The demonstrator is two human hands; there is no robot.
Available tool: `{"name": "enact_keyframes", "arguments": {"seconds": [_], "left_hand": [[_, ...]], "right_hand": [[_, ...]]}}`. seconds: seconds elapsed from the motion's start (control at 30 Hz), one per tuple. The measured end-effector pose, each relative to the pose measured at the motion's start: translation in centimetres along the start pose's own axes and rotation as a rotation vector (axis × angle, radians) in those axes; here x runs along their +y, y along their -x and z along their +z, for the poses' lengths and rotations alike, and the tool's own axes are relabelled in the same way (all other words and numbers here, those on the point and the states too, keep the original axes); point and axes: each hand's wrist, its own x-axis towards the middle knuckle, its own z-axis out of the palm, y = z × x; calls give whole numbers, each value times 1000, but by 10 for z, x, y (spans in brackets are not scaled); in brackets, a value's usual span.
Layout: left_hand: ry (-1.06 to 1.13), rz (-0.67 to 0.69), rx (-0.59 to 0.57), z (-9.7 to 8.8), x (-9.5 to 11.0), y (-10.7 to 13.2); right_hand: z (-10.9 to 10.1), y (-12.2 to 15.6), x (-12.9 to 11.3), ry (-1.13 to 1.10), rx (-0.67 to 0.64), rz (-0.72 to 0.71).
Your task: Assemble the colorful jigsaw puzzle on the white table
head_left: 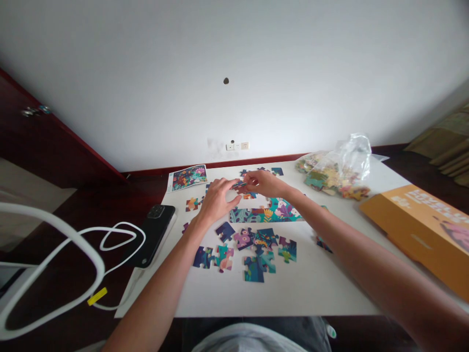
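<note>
My right hand (264, 183) pinches a small jigsaw puzzle piece (239, 185) at the far middle of the white table (311, 293). My left hand (216, 199) is next to it, fingers apart, with the fingertips beside that piece. Below both hands lies a joined section of colourful floral puzzle (266, 211). Several loose dark blue, teal and purple pieces (234, 249) are scattered nearer me, and a few more lie at the far edge. A printed picture of the puzzle (188, 178) lies at the far left corner.
A clear plastic bag of puzzle pieces (335, 173) sits at the far right, beside an orange puzzle box (421, 230). A black phone (152, 234) lies at the left table edge, with a white cable (113, 239) looping beyond it. A dark red door (44, 132) stands at the left.
</note>
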Motion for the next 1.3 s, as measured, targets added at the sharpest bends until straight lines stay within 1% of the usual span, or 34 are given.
{"name": "enact_keyframes", "arguments": {"seconds": [0.1, 0.2, 0.27, 0.33, 0.4, 0.47, 0.53, 0.6, 0.7, 0.77, 0.87, 0.97, 1.03, 1.3], "left_hand": [[11, -1, -35, 2, -3, 0], [3, -15, -59, 3, -5, 1], [-20, -52, -62, 2, -6, 2], [-32, -87, -60, 1, -7, 2], [-28, -85, -62, 0, -9, 3], [-25, -56, -79, 1, -10, 4], [-24, -30, -101, 3, -11, 4], [-23, -17, -118, 6, -13, 5], [-14, 6, -132, 9, -15, 5], [-1, 34, -151, 11, -16, 5], [14, 71, -203, 11, -15, 5], [-9, 35, -225, 10, -13, 6], [-32, 1, -210, 9, -13, 6], [-89, -38, -200, 10, -8, 5]], "right_hand": [[0, -1, 2, -114, 26, -4], [5, -1, 4, -131, 39, 0], [10, -1, 5, -119, 30, 13], [15, -1, 4, -80, -2, 25], [19, 0, 3, -15, -32, 23], [22, 1, 2, 79, -26, -3], [22, 2, 0, 190, 10, -30], [20, 2, 0, 289, 65, -18], [15, 2, 4, 376, 121, 39], [11, 2, 8, 423, 115, 59], [7, 3, 14, 503, 53, 61], [6, 3, 16, 539, 7, 62], [6, 3, 15, 540, 4, 78], [9, 3, 10, 551, 11, 107]]}}
